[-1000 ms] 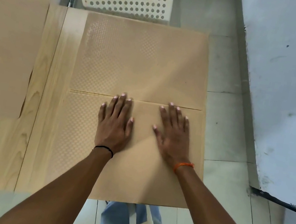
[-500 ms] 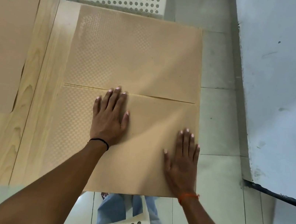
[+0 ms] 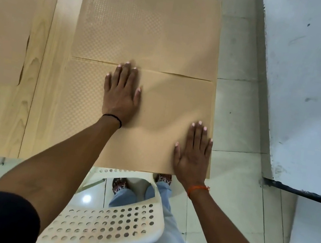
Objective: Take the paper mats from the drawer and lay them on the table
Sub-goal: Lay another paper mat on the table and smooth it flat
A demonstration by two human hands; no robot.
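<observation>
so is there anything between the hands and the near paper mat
Nothing visible. The left hand and right hand both lie flat, fingers straight, directly on the near paper mat, which rests on the table.

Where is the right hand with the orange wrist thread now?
Head view: right hand lies flat on the near brown paper mat's right near corner, beside the table edge.

Even, soft daylight, fairly bright, no hard shadows. Faint shadow band crosses the near paper mat (image 3: pixel 163 109) diagonally between the hands. Small glare spot on the floor tile (image 3: pixel 86 198) under the chair. Left table (image 3: pixel 45 61) strip washed out by sheen. Wide-angle bend: wall edge and table lines lean outward at the borders. Slight softness overall, fingertips a bit smeared.
</observation>
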